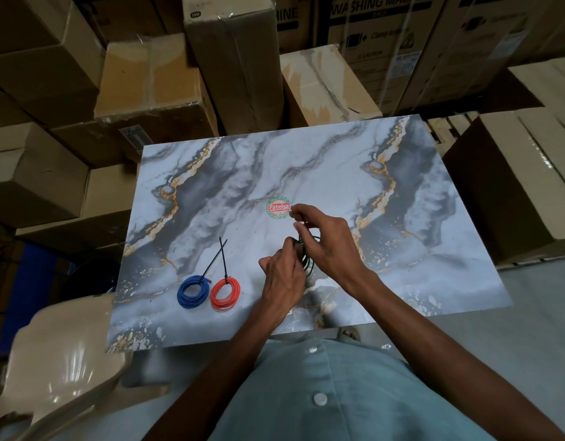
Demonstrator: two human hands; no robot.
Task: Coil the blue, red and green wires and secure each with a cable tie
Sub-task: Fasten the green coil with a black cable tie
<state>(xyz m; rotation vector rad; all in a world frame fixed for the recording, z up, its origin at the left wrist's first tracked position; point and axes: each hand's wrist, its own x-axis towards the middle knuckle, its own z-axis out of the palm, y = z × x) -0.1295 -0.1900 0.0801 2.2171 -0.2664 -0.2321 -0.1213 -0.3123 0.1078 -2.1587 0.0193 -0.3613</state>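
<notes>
The green wire coil (307, 254) is held upright between both hands, just below and right of the round Patelsa sticker (279, 208) on the marble-patterned board (418, 218). It looks dark, thin and loosely looped, and no tie shows on it, so I judge this the last coil and not yet secured. The left hand (282, 278) curls round its lower loops; the right hand (325, 237) pinches near the top, its other fingers spread. Well left of the sticker and lower lie the blue wire coil (193, 291) and red wire coil (225, 294), just beside each other, each bound by a black cable tie (225, 261) with its tail uncut. Cardboard boxes (230, 58) stand beyond the board.
</notes>
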